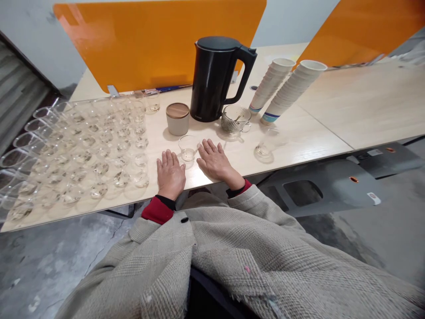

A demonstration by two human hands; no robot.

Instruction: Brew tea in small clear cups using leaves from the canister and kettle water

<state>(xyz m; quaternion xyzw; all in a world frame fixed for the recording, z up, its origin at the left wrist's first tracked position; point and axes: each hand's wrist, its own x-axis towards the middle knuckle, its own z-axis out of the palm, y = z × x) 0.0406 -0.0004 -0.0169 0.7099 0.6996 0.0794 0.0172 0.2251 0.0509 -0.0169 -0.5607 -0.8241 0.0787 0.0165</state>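
Note:
Both hands rest palm down near the front edge of the pale wooden table [212, 177]. My left hand [170, 175] lies flat with its fingers stretched out, holding nothing. My right hand [217, 162] is also flat and empty, its fingers pointing away from me. Between the two stands a small clear cup [188, 149], close to the fingertips of both. Behind it is a grey canister [178, 119] with a wooden lid. A ribbed glass cup [235, 118] with a handle sits beyond my right hand, with something thin and dark in it.
Rows of clear cups [99, 168] with dark bits at their bottoms fill the left side. A black kettle [210, 79] stands at the back, beside two leaning stacks of paper cups [294, 91]. A clear vessel [265, 145] is at right. Orange partitions [149, 44] rise behind.

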